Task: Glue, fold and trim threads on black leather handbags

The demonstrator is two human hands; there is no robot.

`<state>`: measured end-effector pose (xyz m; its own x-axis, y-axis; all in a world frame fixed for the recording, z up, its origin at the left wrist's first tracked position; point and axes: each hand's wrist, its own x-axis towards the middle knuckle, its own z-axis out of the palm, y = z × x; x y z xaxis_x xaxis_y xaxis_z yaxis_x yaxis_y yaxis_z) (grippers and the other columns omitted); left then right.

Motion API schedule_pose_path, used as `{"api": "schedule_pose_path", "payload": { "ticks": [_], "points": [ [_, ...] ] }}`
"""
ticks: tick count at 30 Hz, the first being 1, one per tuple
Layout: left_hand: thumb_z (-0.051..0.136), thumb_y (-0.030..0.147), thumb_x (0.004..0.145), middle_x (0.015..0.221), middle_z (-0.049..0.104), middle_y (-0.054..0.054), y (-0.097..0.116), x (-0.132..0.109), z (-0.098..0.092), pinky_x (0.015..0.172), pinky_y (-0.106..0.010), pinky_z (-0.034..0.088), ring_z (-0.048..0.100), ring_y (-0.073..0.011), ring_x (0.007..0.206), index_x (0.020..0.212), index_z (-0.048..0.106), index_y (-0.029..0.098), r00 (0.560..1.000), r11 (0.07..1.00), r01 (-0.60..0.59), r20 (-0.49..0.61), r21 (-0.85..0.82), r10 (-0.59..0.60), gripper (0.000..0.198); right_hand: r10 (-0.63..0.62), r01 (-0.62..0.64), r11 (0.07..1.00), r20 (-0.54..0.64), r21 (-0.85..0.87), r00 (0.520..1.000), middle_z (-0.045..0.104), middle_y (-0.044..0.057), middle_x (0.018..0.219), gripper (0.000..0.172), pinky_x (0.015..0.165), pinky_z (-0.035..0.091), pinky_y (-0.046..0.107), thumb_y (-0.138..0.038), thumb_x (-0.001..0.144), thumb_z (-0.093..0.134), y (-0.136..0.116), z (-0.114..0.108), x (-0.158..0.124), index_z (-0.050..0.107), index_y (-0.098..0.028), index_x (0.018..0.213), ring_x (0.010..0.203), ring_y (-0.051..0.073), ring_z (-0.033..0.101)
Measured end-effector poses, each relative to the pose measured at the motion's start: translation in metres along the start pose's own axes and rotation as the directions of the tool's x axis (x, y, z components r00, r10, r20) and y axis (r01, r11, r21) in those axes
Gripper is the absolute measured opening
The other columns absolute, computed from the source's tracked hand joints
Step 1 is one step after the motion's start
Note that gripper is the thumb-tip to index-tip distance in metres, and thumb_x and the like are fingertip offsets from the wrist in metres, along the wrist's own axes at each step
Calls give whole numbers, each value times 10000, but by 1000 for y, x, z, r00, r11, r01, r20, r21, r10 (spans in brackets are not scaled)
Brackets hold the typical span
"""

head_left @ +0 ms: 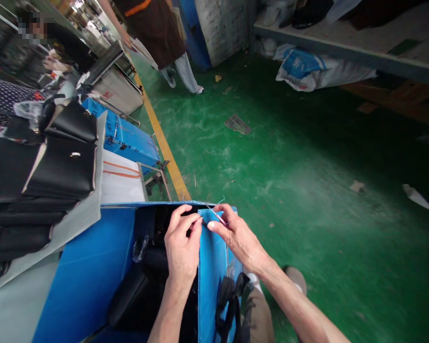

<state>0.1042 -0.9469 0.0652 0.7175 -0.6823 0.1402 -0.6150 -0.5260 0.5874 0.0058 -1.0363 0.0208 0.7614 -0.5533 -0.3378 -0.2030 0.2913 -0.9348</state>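
A blue corrugated plastic box (89, 267) stands open in front of me, with dark items (136, 295) inside it. Its near side has a blue panel (212, 267), and both my hands are at that panel's top corner. My left hand (182, 240) is closed in a pinch at the corner; what lies between its fingertips is too small to make out. Between the thumb and fingers of my right hand (234, 233) is a thin pointed tool with a reddish handle (219, 219), its tip towards the box rim. A loose light-blue thread (219, 199) curls up beside it.
Black leather bags (60, 166) are piled on a surface at left. Beyond it lies a blue box (128, 138). A person in a brown apron (157, 33) stands further off; another person (67, 45) is at upper left. A shelf (343, 47) is at upper right. Scraps litter the green floor (289, 143).
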Motion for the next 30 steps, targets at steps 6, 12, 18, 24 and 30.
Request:
{"api": "schedule_pose_path", "payload": {
  "ticks": [6,12,18,24,30],
  "points": [
    [576,280,782,983,585,-45,1,-8,9,631,-211,491,588,-125,739,765,659,170,989,985,120,-75,-122,-130,139,-30,42,989,84,-140,996,548,0,686,263,610,340,273,-380,878,410,-3,-17,-17,594,-209,801,625,169,479],
    [596,286,762,909,618,-36,6,-10,12,651,-210,493,595,-143,774,743,667,173,979,976,161,-104,-147,-177,135,3,-9,1000,195,28,981,379,-35,595,291,532,271,247,-402,846,447,6,-20,-14,543,-187,674,548,124,326],
    [593,284,766,885,633,-36,6,-11,14,693,-232,493,599,-151,780,755,661,175,980,974,155,-95,-164,-172,129,3,-12,999,203,46,979,325,-41,561,348,509,238,252,-405,858,416,6,-19,-8,426,-188,586,523,115,296],
    [605,276,755,859,648,-32,4,-12,15,672,-222,487,602,-150,769,760,660,171,974,964,181,-103,-192,-203,119,18,-13,999,161,-37,987,360,-37,552,336,513,261,255,-394,865,414,4,-15,-7,463,-193,600,515,119,307],
    [628,268,736,869,654,-26,-1,-14,15,682,-208,482,598,-143,774,759,667,175,969,957,198,-104,-211,-224,104,12,7,990,130,-140,991,369,-36,529,330,485,246,250,-362,859,421,0,-13,-3,482,-189,585,500,117,325]
  ]
}}
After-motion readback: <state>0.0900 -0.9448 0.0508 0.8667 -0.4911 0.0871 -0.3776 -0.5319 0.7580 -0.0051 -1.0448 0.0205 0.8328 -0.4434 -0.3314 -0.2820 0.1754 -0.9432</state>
